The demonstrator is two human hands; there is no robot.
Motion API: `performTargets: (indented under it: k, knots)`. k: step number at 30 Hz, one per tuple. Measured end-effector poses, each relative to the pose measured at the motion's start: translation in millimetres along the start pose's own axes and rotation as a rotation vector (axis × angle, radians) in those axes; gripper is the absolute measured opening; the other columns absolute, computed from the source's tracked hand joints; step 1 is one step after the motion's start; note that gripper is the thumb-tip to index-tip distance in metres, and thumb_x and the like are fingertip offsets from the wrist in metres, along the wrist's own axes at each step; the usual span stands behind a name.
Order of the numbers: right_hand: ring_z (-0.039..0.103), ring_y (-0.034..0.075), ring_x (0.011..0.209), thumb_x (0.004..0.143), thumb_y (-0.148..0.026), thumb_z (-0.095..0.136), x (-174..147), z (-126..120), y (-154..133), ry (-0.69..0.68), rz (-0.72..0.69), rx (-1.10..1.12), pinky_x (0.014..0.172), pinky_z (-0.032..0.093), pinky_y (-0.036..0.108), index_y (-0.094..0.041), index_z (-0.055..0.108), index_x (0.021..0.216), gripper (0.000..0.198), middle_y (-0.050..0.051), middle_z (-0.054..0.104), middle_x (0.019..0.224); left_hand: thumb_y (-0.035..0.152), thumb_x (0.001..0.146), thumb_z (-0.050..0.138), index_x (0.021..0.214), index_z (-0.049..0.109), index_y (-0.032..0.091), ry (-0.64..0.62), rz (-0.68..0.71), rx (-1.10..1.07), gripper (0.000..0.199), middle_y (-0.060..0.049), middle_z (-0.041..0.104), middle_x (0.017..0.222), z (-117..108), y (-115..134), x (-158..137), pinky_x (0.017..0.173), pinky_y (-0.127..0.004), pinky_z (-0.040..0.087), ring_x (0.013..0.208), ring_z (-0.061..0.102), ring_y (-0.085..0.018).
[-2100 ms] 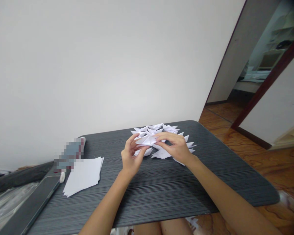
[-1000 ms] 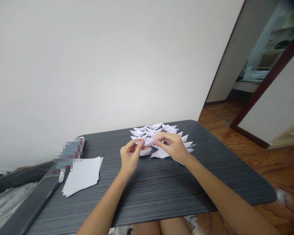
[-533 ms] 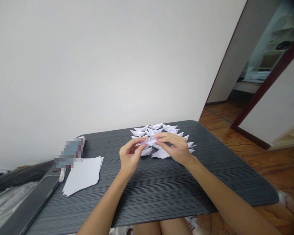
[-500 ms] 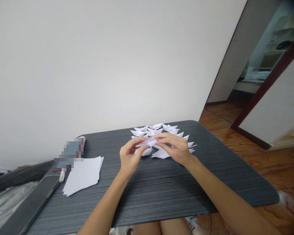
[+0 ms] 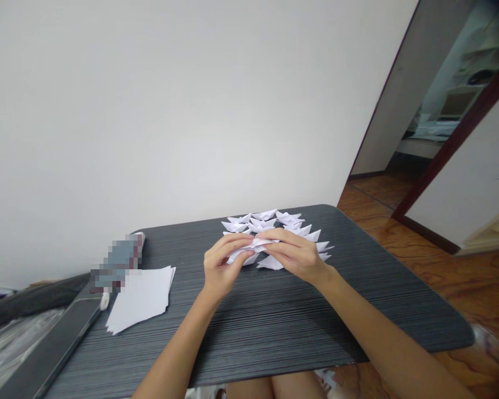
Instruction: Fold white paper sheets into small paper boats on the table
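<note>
Between my two hands is a piece of folded white paper (image 5: 258, 244), raised above the table and partly covered by my fingers. My left hand (image 5: 227, 263) pinches its left side between thumb and fingers. On the right side, my right hand (image 5: 295, 252) grips it with the fingertips. Right behind and below the hands, several folded white paper boats (image 5: 261, 224) stand close together in rows. One boat (image 5: 273, 262) sits just under my right hand, and another (image 5: 249, 259) shows below my left fingers.
A stack of white paper sheets (image 5: 141, 299) lies on the dark table (image 5: 274, 332) at the left. Behind it is a blurred-out rectangular object (image 5: 120, 260). A white wall (image 5: 216, 111) rises at the table's far edge. Wooden floor (image 5: 382, 221) lies to the right.
The folded paper has been turned in my fingers and looks narrower now. My hands have come slightly closer together; the boats and the sheets have stayed put.
</note>
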State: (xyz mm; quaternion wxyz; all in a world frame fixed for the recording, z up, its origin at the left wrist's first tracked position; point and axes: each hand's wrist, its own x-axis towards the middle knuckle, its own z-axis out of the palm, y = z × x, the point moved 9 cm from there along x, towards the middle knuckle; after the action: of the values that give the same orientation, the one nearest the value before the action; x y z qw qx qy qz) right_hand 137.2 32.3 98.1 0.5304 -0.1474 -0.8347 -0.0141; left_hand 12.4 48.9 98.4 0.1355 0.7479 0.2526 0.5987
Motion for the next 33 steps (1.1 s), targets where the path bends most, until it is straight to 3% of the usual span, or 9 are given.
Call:
performTargets:
  k: [6, 11, 17, 20, 23, 33]
  knots:
    - [0.06, 0.016, 0.086, 0.073, -0.005, 0.056, 4, -3, 8, 0.066, 0.124, 0.099, 0.076, 0.05, 0.03, -0.015, 0.059, 0.08, 0.013, 0.01, 0.064, 0.088, 0.01, 0.068, 0.061, 0.074, 0.066, 0.016, 0.025, -0.109, 0.002, 0.009, -0.004, 0.066, 0.076, -3, -10, 0, 0.072, -0.027, 0.047, 0.075, 0.06, -0.015]
    - [0.061, 0.016, 0.079, 0.072, -0.015, 0.059, -3, 2, 36, 0.106, 0.421, 0.201, 0.073, 0.05, 0.03, -0.016, 0.06, 0.072, 0.001, 0.007, 0.065, 0.079, 0.021, 0.061, 0.068, 0.079, 0.066, 0.015, 0.013, -0.271, 0.033, 0.019, -0.005, 0.067, 0.077, 1, -29, -6, 0.062, -0.023, 0.049, 0.07, 0.062, -0.016]
    - [0.06, 0.016, 0.073, 0.068, -0.026, 0.062, -22, 21, 65, 0.061, 0.757, 0.437, 0.066, 0.05, 0.027, -0.015, 0.06, 0.071, 0.012, 0.005, 0.063, 0.074, 0.028, 0.063, 0.066, 0.077, 0.066, 0.012, 0.037, -0.504, -0.057, 0.021, -0.005, 0.069, 0.071, 5, -54, -18, 0.058, -0.025, 0.053, 0.06, 0.064, -0.017]
    - [0.059, 0.014, 0.062, 0.066, -0.028, 0.063, -29, 27, 71, 0.03, 0.873, 0.491, 0.06, 0.05, 0.027, -0.013, 0.059, 0.071, 0.016, 0.004, 0.062, 0.069, 0.029, 0.062, 0.066, 0.084, 0.064, 0.011, -0.033, -0.595, -0.137, 0.028, -0.006, 0.069, 0.075, 13, -60, -22, 0.061, -0.027, 0.054, 0.062, 0.065, -0.019]
    - [0.058, 0.014, 0.058, 0.066, -0.028, 0.063, -33, 30, 74, 0.009, 0.933, 0.495, 0.057, 0.049, 0.027, -0.013, 0.057, 0.069, 0.016, 0.003, 0.06, 0.065, 0.028, 0.06, 0.068, 0.09, 0.062, 0.011, -0.086, -0.63, -0.154, 0.035, -0.007, 0.069, 0.08, 19, -61, -24, 0.064, -0.028, 0.054, 0.067, 0.066, -0.02]
    - [0.054, 0.011, 0.048, 0.067, -0.027, 0.061, -31, 31, 72, -0.039, 0.964, 0.504, 0.048, 0.043, 0.023, -0.015, 0.048, 0.061, 0.018, -0.002, 0.054, 0.052, 0.027, 0.06, 0.069, 0.087, 0.06, 0.01, -0.075, -0.782, -0.36, 0.033, -0.005, 0.069, 0.065, 28, -71, -33, 0.066, -0.031, 0.055, 0.063, 0.066, -0.021]
